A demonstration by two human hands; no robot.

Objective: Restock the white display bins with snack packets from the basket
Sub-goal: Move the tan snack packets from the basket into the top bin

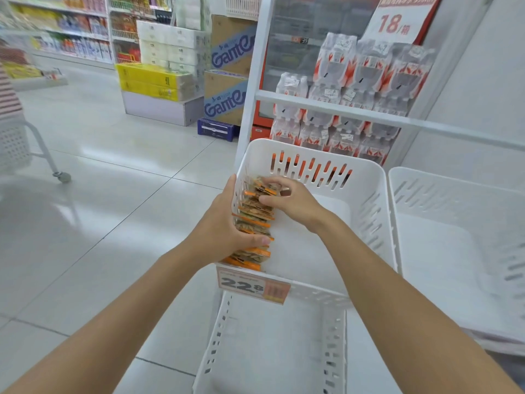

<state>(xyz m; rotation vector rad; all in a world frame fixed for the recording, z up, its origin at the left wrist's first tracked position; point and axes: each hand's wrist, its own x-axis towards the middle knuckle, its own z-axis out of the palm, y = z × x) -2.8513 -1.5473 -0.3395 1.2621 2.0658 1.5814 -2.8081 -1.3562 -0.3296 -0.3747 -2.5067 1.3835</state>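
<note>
**In the upper white bin (369, 177): one packet row, left wall**

Item: snack packets (255, 211), stood on edge in one row along the left wall, behind the price tag (252, 285). My left hand (221, 223) curled round the near part; my right hand (295, 203) pinched the far end. Step, as I judged it: squaring the row. Next move: release and fetch more from the basket, which I could not see. The lower bin (272, 336) showed no packets.

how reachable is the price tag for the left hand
Probably yes: the tag hangs on the bin near rim, just below the left hand, nothing between, though that hand holds the packets.
</note>
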